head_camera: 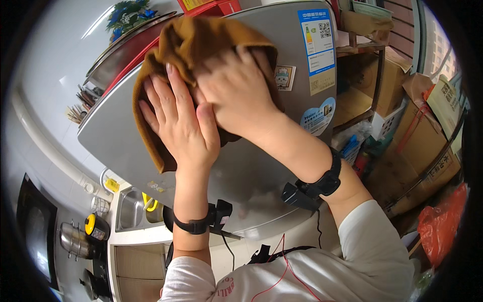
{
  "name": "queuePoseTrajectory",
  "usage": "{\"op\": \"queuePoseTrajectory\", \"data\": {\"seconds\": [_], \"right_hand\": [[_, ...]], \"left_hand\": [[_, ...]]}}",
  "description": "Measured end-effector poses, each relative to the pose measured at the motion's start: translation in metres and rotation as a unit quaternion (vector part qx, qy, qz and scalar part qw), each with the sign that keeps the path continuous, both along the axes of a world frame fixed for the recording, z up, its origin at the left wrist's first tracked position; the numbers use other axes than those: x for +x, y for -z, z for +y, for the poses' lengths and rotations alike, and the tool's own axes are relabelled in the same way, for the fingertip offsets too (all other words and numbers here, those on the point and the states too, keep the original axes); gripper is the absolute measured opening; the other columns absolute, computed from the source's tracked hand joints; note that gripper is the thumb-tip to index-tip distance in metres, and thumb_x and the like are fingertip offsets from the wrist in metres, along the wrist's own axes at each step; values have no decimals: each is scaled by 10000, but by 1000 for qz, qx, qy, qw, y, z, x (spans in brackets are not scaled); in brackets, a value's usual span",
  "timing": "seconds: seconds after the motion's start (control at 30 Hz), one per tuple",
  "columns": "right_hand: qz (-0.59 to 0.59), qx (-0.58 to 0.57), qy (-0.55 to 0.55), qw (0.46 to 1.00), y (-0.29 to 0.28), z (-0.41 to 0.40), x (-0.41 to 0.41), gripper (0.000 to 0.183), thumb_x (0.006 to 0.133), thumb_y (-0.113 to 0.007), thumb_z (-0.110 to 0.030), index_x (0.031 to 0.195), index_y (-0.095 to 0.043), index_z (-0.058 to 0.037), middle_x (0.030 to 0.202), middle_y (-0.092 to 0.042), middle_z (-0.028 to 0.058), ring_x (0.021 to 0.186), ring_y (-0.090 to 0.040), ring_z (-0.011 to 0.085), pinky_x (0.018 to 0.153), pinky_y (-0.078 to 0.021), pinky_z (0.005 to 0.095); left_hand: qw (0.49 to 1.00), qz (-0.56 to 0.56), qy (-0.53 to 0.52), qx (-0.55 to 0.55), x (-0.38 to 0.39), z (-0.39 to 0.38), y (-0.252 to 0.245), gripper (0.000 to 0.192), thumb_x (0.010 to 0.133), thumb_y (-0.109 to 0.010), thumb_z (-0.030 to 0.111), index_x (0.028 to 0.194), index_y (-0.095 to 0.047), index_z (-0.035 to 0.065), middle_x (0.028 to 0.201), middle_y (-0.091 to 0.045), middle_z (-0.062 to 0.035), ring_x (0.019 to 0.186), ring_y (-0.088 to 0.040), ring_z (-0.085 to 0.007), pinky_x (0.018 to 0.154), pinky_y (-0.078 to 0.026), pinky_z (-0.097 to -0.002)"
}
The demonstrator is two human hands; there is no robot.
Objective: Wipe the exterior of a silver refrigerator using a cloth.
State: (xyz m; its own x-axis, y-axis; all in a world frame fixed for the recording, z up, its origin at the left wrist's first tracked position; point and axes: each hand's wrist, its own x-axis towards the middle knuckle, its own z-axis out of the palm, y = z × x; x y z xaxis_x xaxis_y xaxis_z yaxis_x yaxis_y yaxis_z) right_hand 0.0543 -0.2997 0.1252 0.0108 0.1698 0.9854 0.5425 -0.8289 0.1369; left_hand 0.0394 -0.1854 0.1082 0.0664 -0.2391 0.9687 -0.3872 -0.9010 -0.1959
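A brown ribbed cloth (215,32) lies bunched and folded against the upper front of a grey Haier refrigerator (241,177). My left hand (181,117) holds it there with the palm down and the fingers stretched upward; some fingertips reach into its folds. Close beside it, my right hand (237,90) is also on the cloth, its fingers blurred and partly shaded by the cloth's right edge. The two hands touch near the left thumb. Each forearm wears a black strap with a small device, the left one (203,221) and the right one (317,187).
Stickers (317,41) cover the refrigerator's right side. On the right stand a shelf (360,49), cardboard boxes (415,166) and a red plastic bag (439,226). A sink (130,211), a steel pot (73,238) and a yellow-lidded pot (97,228) are at the lower left.
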Motion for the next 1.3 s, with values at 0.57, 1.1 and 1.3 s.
{"op": "queuePoseTrajectory", "data": {"seconds": [0.57,1.1,1.3], "right_hand": [[240,-51,-32,969,186,2,-48,382,774,-546,-361,1037,-573,-85,1099,-512,110,1015,-474,295,882,-331,428],[369,-54,16,928,285,-3,-43,464,810,-457,-264,1228,-431,-64,1276,-379,174,1202,-315,348,981,-173,521],[137,-66,50,987,146,22,-22,190,793,-518,-280,893,-602,-142,788,-573,51,771,-507,249,816,-327,472]], "left_hand": [[971,223,-4,85,-55,69,173,671,732,-631,325,1214,-364,-58,1216,-356,-292,1137,-322,-454,964,-198,-532],[937,305,52,161,-45,39,219,454,736,-500,128,1175,-461,23,1167,-469,-132,1121,-423,-272,961,-285,-365],[982,179,56,34,-30,45,112,596,705,-531,105,1235,-334,-83,1286,-293,-309,1217,-260,-454,988,-203,-512]]}}
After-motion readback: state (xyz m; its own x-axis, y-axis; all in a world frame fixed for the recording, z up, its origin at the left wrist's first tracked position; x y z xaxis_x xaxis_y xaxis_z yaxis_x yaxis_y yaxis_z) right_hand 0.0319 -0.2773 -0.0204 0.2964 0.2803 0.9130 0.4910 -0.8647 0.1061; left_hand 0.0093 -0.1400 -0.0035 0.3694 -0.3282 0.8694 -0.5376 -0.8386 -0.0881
